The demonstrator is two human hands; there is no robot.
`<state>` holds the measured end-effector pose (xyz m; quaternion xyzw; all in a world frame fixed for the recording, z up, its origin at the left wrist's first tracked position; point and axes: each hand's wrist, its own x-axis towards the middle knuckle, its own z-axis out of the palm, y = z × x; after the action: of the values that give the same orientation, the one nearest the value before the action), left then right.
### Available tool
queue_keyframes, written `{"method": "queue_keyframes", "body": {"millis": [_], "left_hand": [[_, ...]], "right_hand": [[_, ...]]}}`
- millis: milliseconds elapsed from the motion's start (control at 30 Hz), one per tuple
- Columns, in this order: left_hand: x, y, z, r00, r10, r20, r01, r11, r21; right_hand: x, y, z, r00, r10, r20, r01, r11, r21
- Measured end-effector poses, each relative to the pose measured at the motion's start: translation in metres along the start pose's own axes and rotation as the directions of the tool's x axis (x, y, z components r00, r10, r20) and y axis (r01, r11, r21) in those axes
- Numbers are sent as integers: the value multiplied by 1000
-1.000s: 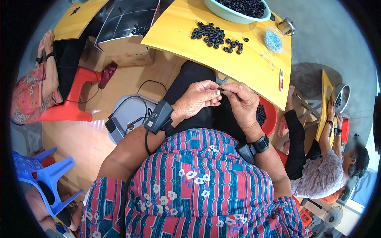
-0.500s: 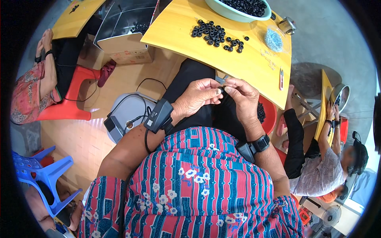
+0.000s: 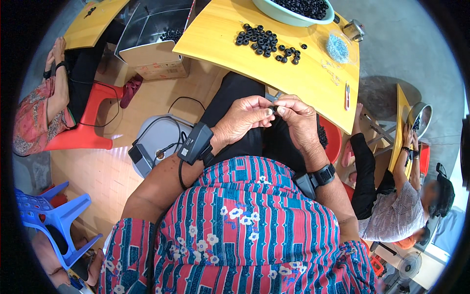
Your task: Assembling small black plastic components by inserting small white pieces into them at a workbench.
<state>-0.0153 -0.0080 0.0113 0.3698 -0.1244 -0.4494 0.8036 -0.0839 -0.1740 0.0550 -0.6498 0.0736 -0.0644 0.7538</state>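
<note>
Over my lap, just off the near edge of the yellow table (image 3: 210, 41), both hands meet around a small black ring-shaped part (image 3: 273, 109). My left hand (image 3: 245, 117) is closed, pinching it from one side with thumb and forefinger. From the other side my right hand (image 3: 297, 120) is closed too, its thumb and fingertips pressed against the same part. The fingers cover much of it. On the table beyond lie several loose black ring-shaped parts (image 3: 264, 43). A clear tub (image 3: 338, 50) of tiny pale blue pieces sits to their right.
A pale green basin (image 3: 293, 20) of black parts, a metal cup (image 3: 353, 31) and red-handled snips (image 3: 347, 96) are on the table. Beside my right leg is a red basin (image 3: 334, 142). A cardboard box (image 3: 156, 61) stands left; co-workers (image 3: 391, 210) sit on both sides.
My right hand has moved slightly left, its fingertips closer to my left hand's. My left hand has hardly moved.
</note>
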Motion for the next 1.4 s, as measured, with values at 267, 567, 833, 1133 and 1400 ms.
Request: {"method": "queue_keyframes", "body": {"millis": [267, 567, 833, 1133, 1400], "left_hand": [[0, -1, 1, 1000, -2, -28, 2, 1000, -28], [-1, -1, 4, 999, 4, -40, -5, 1000, -27], [0, -2, 2, 1000, 23, -20, -23, 1000, 11], [-4, 2, 8, 997, 27, -77, -16, 990, 137], [-7, 3, 9, 989, 128, -71, -103, 953, 287]], "right_hand": [[-1, 7, 3, 996, -94, -3, 92, 987, -129], [-8, 4, 8, 969, -243, -43, 210, 903, -374], [-6, 4, 7, 993, 97, -60, -91, 992, 90], [-3, 3, 3, 939, 317, 135, -343, 831, 438], [-4, -8, -4, 855, 445, 266, -508, 824, 253]]}}
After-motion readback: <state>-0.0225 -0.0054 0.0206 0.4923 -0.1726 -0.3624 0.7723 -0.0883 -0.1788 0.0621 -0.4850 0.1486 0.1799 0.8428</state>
